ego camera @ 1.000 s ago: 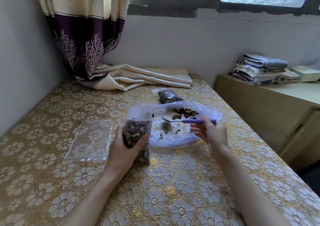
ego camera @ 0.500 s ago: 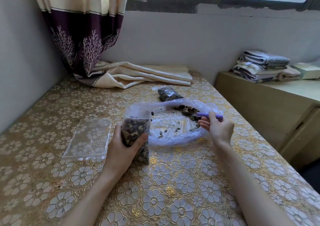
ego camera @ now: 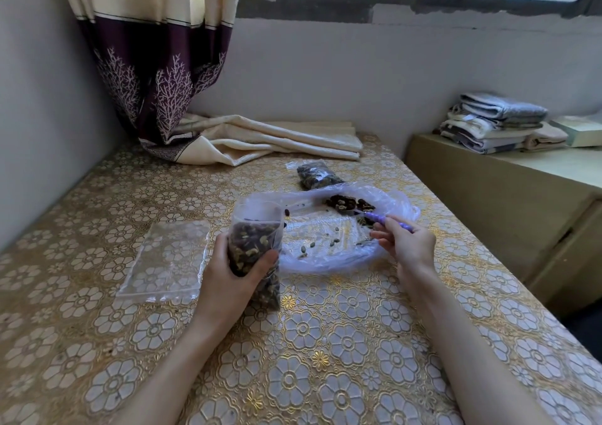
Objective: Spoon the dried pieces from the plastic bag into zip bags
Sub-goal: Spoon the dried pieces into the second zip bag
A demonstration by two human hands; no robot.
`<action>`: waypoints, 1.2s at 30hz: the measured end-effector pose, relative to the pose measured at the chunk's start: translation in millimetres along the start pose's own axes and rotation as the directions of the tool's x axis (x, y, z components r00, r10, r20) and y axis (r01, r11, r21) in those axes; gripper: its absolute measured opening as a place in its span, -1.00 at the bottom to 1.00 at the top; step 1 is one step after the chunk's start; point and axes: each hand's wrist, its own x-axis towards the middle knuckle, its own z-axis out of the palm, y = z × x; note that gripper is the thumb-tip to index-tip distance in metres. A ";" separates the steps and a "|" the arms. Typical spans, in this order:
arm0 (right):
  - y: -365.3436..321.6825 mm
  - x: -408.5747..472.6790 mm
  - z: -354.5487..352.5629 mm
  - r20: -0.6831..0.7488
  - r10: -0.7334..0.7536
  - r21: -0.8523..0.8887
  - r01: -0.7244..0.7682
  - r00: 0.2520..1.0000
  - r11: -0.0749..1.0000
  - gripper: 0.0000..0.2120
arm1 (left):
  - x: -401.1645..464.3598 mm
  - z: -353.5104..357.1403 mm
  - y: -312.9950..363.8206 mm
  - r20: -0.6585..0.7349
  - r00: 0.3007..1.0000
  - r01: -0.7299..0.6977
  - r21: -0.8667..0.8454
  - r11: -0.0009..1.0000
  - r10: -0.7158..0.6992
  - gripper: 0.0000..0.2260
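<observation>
My left hand (ego camera: 233, 273) grips an upright zip bag (ego camera: 255, 232), mouth open, mostly full of dark dried pieces. To its right a clear plastic bag (ego camera: 329, 255) lies spread flat, holding a small pile of dried pieces (ego camera: 347, 202) at its far side and scattered bits in the middle. My right hand (ego camera: 407, 245) pinches the purple handle of a spoon (ego camera: 382, 221); the metal bowl reaches into the pile. An empty zip bag (ego camera: 167, 261) lies flat to the left. A filled zip bag (ego camera: 316, 174) lies beyond the plastic bag.
The table wears a gold floral cloth (ego camera: 325, 343). A purple-and-cream curtain (ego camera: 156, 66) hangs at the back left, its end folded on the table (ego camera: 270, 138). A wooden cabinet (ego camera: 508, 203) stands right, bearing folded towels (ego camera: 495, 121).
My right hand has carried the spoon from the middle of the plastic bag toward its far right, into the pile of pieces. The left hand keeps the zip bag still.
</observation>
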 end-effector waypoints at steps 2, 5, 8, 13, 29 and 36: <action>-0.5 -1.1 -0.3 0.002 0.002 0.005 -0.002 1.000 1.000 -0.78 | -0.2 0.0 0.3 0.001 1.000 -0.005 0.002 1.000 0.005 -0.42; -1.9 -4.5 -1.4 0.013 -0.004 0.022 0.004 1.000 1.000 -0.83 | -0.1 -0.1 0.6 0.003 1.000 -0.004 0.001 1.000 0.004 -0.43; -4.4 -9.6 -3.0 0.031 -0.010 0.062 0.008 0.999 0.998 -0.91 | 0.0 -0.7 0.0 0.008 1.000 0.000 0.008 1.000 0.000 -0.44; -13.9 -19.8 -2.3 0.065 -0.041 0.091 0.035 0.997 0.995 -0.92 | -0.6 -1.2 1.3 0.010 1.000 0.005 0.007 1.000 -0.005 -0.42; -74.4 -80.5 15.6 0.437 -0.224 0.193 0.153 0.871 0.969 -0.87 | -0.9 -1.7 3.2 0.034 0.999 0.028 -0.009 1.000 -0.028 -0.42; -76.7 -91.5 17.7 0.569 -0.378 0.015 0.450 0.731 0.893 -0.84 | -0.5 -2.6 2.5 0.055 0.998 0.030 -0.004 1.000 -0.030 -0.53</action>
